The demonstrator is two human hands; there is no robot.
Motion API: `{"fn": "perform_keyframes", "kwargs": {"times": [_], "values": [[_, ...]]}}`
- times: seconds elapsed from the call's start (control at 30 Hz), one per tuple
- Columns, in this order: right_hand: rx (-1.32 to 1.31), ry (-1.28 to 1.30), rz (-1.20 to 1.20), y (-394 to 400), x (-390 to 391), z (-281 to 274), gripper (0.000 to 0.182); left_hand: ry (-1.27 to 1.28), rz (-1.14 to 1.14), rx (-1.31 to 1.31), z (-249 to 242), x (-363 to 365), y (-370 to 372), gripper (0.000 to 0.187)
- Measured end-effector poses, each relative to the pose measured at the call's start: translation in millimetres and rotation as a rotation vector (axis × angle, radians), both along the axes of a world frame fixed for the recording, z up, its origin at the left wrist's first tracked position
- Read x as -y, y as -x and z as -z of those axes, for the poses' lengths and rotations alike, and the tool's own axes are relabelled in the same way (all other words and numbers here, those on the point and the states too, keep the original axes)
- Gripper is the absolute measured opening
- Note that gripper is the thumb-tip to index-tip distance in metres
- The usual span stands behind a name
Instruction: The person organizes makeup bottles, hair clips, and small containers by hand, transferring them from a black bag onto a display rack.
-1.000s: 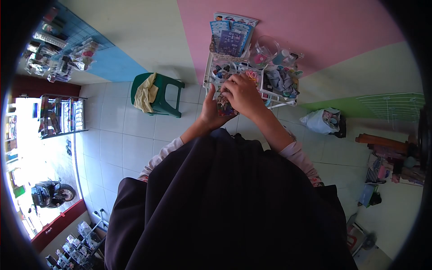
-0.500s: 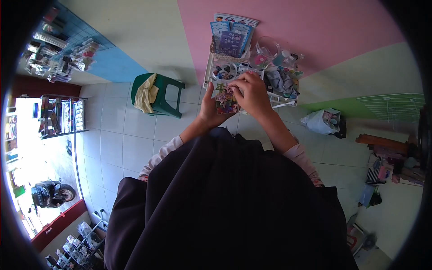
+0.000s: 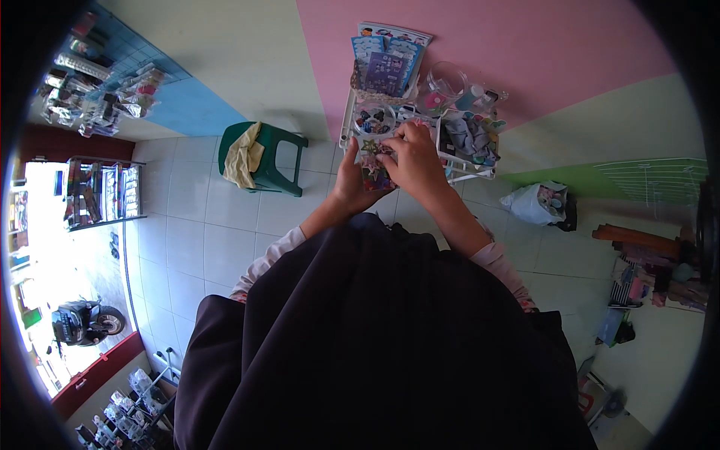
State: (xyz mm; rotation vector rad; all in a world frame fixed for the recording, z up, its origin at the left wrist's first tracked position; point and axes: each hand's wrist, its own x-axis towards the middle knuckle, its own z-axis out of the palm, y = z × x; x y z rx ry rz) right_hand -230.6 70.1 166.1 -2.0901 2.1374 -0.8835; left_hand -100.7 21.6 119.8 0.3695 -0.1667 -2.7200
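My left hand [image 3: 347, 182] is closed around a small, flat, see-through container [image 3: 376, 180] of colourful little pieces, with its thumb along the left side. A green star shape [image 3: 369, 146] shows at the container's far end. Over its right side, my right hand [image 3: 418, 160] has thumb and fingers pinched together at the pieces; what they hold, if anything, is too small to make out. Just beyond the container, a round clear tub [image 3: 373, 118] of small dark and coloured items sits on a white rack [image 3: 347, 124].
On the rack stand a basket with printed sticker sheets [image 3: 385, 71], clear jars [image 3: 447, 78] and a bin of grey cloth [image 3: 470, 135]. A green stool [image 3: 276, 180] with beige cloth is at left. A white plastic bag [image 3: 534, 201] lies on the floor at right.
My right hand has shifted slightly, its fingers moving a little over the container. The left hand and container have barely moved.
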Motion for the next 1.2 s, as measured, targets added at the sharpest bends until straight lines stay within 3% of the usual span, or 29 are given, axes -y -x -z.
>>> {"fn": "perform_keyframes", "kwargs": {"times": [0.27,0.57,0.67,0.87,1.03,1.2], "values": [[0.189,0.055,0.029,-1.1,2.4,1.6,0.012,-0.003,0.026,-0.047,10.5,3.8,-2.5,0.075],[0.153,0.105,0.068,-5.8,4.4,-3.8,0.013,-0.022,0.044,-0.058,1.2,2.3,-4.4,0.075],[0.246,0.070,-0.146,-9.4,-2.5,-16.7,0.013,-0.032,0.032,-0.006,0.1,3.2,-7.2,0.071],[0.028,0.034,-0.034,-12.6,-3.1,-10.5,0.015,-0.054,0.055,0.024,-0.2,1.2,-4.7,0.073],[0.114,0.078,-0.099,-9.5,-8.5,-10.6,0.008,-0.040,0.052,-0.027,-0.8,2.8,-5.4,0.075],[0.050,0.096,-0.121,-6.9,-15.0,-12.6,0.016,-0.011,0.036,-0.025,-7.4,1.0,-5.0,0.075]]}}
